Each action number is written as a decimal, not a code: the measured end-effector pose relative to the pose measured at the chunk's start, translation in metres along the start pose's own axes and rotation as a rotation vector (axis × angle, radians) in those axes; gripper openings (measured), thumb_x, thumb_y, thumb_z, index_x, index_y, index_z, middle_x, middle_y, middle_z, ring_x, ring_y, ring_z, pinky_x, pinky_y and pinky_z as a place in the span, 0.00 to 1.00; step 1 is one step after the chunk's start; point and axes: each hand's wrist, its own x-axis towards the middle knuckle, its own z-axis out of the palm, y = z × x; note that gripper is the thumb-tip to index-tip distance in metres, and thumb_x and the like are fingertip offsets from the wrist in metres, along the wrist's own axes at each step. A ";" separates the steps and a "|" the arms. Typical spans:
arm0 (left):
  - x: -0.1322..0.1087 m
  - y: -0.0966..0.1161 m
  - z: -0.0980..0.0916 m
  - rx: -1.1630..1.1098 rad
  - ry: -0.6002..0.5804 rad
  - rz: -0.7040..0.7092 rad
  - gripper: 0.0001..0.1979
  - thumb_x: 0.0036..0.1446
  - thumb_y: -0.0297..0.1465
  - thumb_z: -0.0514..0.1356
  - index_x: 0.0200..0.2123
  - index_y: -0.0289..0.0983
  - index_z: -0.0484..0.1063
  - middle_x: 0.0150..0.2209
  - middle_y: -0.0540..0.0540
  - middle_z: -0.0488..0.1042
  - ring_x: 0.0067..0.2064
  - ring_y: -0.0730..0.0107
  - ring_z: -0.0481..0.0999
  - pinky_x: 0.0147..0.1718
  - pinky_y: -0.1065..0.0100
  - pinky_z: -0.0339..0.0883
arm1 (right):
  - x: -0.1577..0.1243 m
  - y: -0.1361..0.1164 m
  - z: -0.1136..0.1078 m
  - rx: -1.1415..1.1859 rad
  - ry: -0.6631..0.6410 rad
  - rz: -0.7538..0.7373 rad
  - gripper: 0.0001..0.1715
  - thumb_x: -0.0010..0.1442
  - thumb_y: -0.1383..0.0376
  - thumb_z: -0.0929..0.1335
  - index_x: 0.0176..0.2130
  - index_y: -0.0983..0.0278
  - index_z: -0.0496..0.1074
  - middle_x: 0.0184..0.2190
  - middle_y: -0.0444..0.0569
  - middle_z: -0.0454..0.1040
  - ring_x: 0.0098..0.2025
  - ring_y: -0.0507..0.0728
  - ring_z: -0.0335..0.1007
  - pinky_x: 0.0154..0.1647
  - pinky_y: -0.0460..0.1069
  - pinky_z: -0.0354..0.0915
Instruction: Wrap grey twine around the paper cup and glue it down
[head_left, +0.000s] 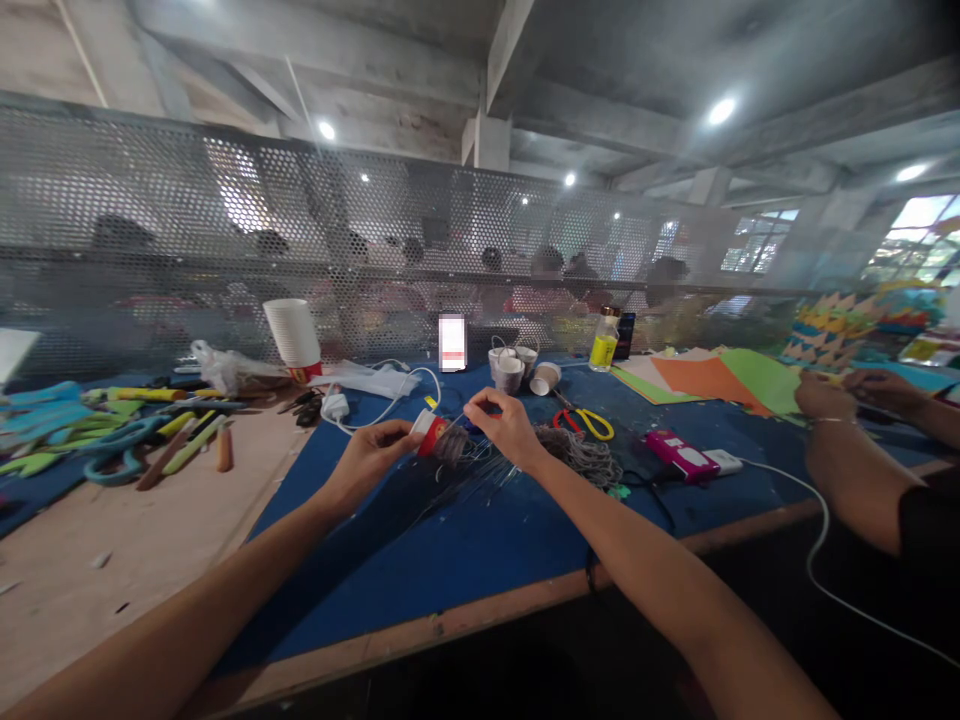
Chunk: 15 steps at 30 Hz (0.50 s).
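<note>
My left hand [367, 458] is closed on the rim of a small red and white paper cup [430, 432], tipped on its side. Thin grey strands [452, 447] fan out from the cup's far end. Just right of it, my right hand [506, 428] is pinched on what looks like one thin grey cord running toward the cup. Beneath and beyond my right wrist lies a loose bundle of grey cord [581, 455]. Clear strands are spread over the blue table mat [375, 580]. Yellow-and-red-handled scissors [598, 424] rest behind the bundle.
Cord-wrapped cups [508, 372] and a phone [452, 343] stand at the back. A paper cup stack [292, 335], scissors [124, 450] and tools are leftward. Rightward are a bottle [604, 340], a magenta box [681, 455], coloured paper [705, 382] and another person's hands [825, 400].
</note>
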 end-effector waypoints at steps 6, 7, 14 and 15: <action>-0.002 0.004 0.002 -0.033 -0.012 -0.004 0.15 0.51 0.45 0.70 0.29 0.37 0.82 0.28 0.47 0.80 0.32 0.64 0.74 0.36 0.65 0.66 | 0.000 0.001 -0.001 -0.003 0.002 -0.009 0.15 0.63 0.54 0.68 0.31 0.61 0.73 0.31 0.44 0.74 0.35 0.55 0.69 0.44 0.49 0.68; -0.002 0.004 0.002 -0.041 -0.022 -0.004 0.15 0.52 0.44 0.70 0.29 0.37 0.82 0.28 0.47 0.80 0.31 0.64 0.74 0.35 0.65 0.65 | 0.000 0.001 0.000 -0.002 0.005 -0.005 0.15 0.63 0.54 0.68 0.31 0.61 0.73 0.30 0.44 0.74 0.35 0.55 0.69 0.44 0.49 0.68; -0.003 0.007 0.003 -0.068 -0.044 -0.002 0.14 0.51 0.43 0.71 0.28 0.38 0.82 0.28 0.47 0.79 0.31 0.65 0.73 0.35 0.65 0.65 | 0.001 0.004 -0.001 -0.022 0.013 -0.013 0.15 0.64 0.53 0.69 0.33 0.61 0.74 0.31 0.44 0.75 0.36 0.55 0.70 0.43 0.49 0.67; -0.003 0.008 0.003 -0.064 -0.042 -0.003 0.15 0.50 0.44 0.71 0.28 0.37 0.82 0.28 0.47 0.79 0.31 0.65 0.73 0.35 0.65 0.65 | 0.001 0.004 0.000 -0.026 0.011 -0.014 0.15 0.64 0.53 0.69 0.33 0.61 0.74 0.31 0.45 0.75 0.36 0.55 0.70 0.44 0.49 0.67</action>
